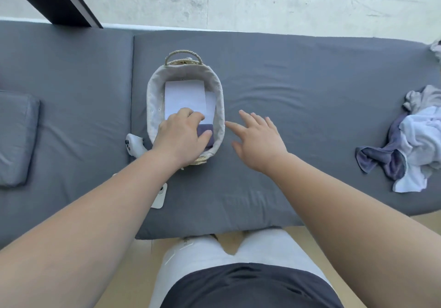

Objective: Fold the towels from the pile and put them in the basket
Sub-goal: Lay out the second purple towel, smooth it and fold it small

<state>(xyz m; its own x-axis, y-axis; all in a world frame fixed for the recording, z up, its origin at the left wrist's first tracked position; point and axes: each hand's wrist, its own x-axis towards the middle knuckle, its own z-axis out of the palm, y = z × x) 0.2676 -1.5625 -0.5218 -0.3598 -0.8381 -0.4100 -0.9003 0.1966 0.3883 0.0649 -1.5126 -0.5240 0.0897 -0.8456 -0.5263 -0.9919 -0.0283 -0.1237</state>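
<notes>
An oval woven basket (150, 107) with a pale cloth lining and a rope handle stands on the grey cushion. Inside lies a folded white towel (185, 97), and under it at the near end a folded dark purple towel (204, 129). My left hand (181, 135) is inside the basket's near end, fingers bent and resting on the towels. My right hand (260, 138) hovers just right of the basket with fingers spread, holding nothing. A loose pile of towels (415, 145), white, grey and purple, lies at the far right.
The grey cushioned bench (298, 88) runs across the view, with a seam left of the basket and a small grey pillow (16, 138) at the far left. A white controller (133, 144) and a white device (160, 195) lie near my left forearm. A concrete wall stands behind.
</notes>
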